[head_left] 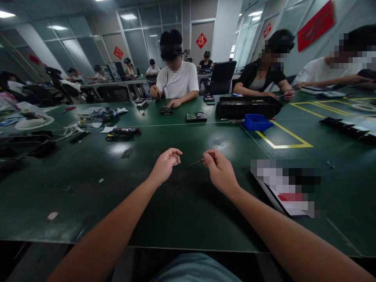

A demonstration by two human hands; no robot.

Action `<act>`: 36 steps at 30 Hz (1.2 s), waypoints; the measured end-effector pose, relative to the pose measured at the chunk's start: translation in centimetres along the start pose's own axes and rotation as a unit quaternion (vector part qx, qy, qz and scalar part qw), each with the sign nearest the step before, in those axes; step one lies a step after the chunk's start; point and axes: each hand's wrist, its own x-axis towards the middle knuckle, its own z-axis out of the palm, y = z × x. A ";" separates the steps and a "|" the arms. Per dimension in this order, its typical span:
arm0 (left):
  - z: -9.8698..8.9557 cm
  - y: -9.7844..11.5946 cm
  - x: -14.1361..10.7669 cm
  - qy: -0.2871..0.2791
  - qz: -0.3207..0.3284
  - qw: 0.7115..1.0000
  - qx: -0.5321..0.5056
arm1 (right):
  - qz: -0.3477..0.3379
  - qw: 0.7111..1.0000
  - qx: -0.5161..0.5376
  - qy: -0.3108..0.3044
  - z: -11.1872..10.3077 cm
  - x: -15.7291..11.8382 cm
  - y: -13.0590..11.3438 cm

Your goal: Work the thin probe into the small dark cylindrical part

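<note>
Thin red-handled tool (pixel 196 162) pinched in right grip (pixel 220 170), shaft pointed left toward left grip (pixel 165 166), where small pale round object (pixel 175 161) is held; tip near, not touching.

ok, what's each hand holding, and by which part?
Right hand: thin rod, by its red end. Left hand: small round pale thing, exact grip unclear.

- Blue bin (pixel 257 122) on the green table (pixel 176 219)
- Black casing (pixel 249 106) just behind the bin
- Circuit board (pixel 196 116) left of the bin
- Coiled black cable (pixel 121 135) farther left of the bin
</note>
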 end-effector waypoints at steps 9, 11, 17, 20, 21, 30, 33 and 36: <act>-0.2 -1.7 -0.4 -0.046 0.061 0.970 0.233 | 0.014 1.000 0.010 -0.020 -0.1 0.0 -0.2; -0.2 -1.8 -0.3 -0.046 0.060 0.969 0.235 | 0.015 1.000 0.005 -0.021 -0.2 0.0 -0.3; -0.4 -1.7 -0.2 -0.054 0.111 0.956 0.265 | 0.011 0.999 0.024 -0.018 -0.2 -0.1 -0.4; -0.2 -1.8 -0.2 -0.039 0.096 0.956 0.275 | 0.007 0.996 0.093 0.008 -0.1 0.0 -0.1; -0.2 -1.9 -0.2 -0.035 0.092 0.956 0.277 | 0.006 0.993 0.117 0.016 0.0 0.0 0.0; -0.1 -1.6 -0.3 -0.060 0.121 0.949 0.284 | 0.014 0.992 0.122 0.010 0.1 0.0 0.1; 0.0 -1.5 -0.3 -0.058 0.116 0.950 0.284 | 0.013 0.996 0.086 0.013 0.1 0.0 0.2; 0.0 -1.4 -0.3 -0.054 0.108 0.952 0.281 | 0.011 0.998 0.064 0.010 0.0 0.2 0.2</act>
